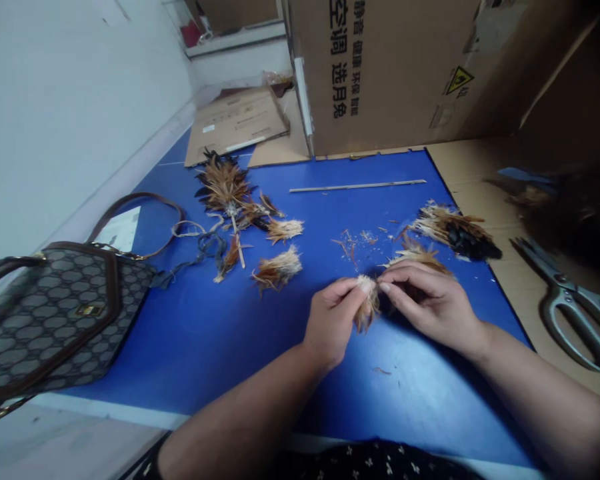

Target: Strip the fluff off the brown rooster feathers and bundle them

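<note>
Between thumb and finger, my left hand (333,320) pinches a small bunch of brown feathers (366,316) with pale, fluffy ends. Close beside it, my right hand (430,303) has thumb and forefinger pressed together at the bunch's edge; what they pinch is too small to make out. Behind the right hand lies a pale-ended feather bundle (420,256), partly hidden by it. Farther right is a larger feather bundle (447,223) with dark tips. Two small feather bunches, one of them a brown bunch (279,268), rest left of my hands, near a feather duster (226,183) on a stick.
A thin stick (357,187) lies across the back of the blue tabletop (220,333). Scissors (565,287) rest on cardboard at the right. A patterned handbag (65,313) stands at the left. A big cardboard box (400,73) closes off the back. Feather scraps (353,243) are scattered mid-table.
</note>
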{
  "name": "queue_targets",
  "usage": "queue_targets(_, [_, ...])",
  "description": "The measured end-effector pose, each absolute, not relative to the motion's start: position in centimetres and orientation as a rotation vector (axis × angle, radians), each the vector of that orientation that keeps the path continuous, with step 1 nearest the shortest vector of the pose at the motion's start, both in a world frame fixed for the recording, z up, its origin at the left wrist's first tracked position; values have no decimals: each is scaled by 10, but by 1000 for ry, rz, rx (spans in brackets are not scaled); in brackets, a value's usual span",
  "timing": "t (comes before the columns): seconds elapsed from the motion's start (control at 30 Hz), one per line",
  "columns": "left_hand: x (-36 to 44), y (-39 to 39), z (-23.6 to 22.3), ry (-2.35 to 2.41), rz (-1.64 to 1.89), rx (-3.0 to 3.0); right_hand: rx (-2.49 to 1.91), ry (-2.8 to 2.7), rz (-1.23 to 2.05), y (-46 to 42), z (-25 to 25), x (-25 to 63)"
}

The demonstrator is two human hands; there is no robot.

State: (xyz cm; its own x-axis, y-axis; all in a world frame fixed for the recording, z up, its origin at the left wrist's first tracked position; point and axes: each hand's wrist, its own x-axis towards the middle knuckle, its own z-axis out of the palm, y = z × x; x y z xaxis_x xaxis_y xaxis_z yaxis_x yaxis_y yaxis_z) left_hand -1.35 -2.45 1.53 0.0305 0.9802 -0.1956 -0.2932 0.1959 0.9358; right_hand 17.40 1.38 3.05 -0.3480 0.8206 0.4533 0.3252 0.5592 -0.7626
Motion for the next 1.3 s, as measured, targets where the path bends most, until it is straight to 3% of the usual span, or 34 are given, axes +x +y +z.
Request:
queue_targets(0.3, [-12,-25,11,1114,1235,792,-1225,-1708,479,24,24,188])
queue_targets(0.37, [-11,-24,12,1128,1265,759,-1211,-1691,593,22,30,189])
queue_targets(0.5, [-11,-22,12,1203,1294,705,-1100,-1702,1162,14,40,188])
queue_targets(0.6, [-12,-23,10,1212,1305,756,-1023,-1762,1291,8,43,181])
queue_targets(1.3, [-13,-25,15,970,1053,768,-982,-1831,885,4,31,166])
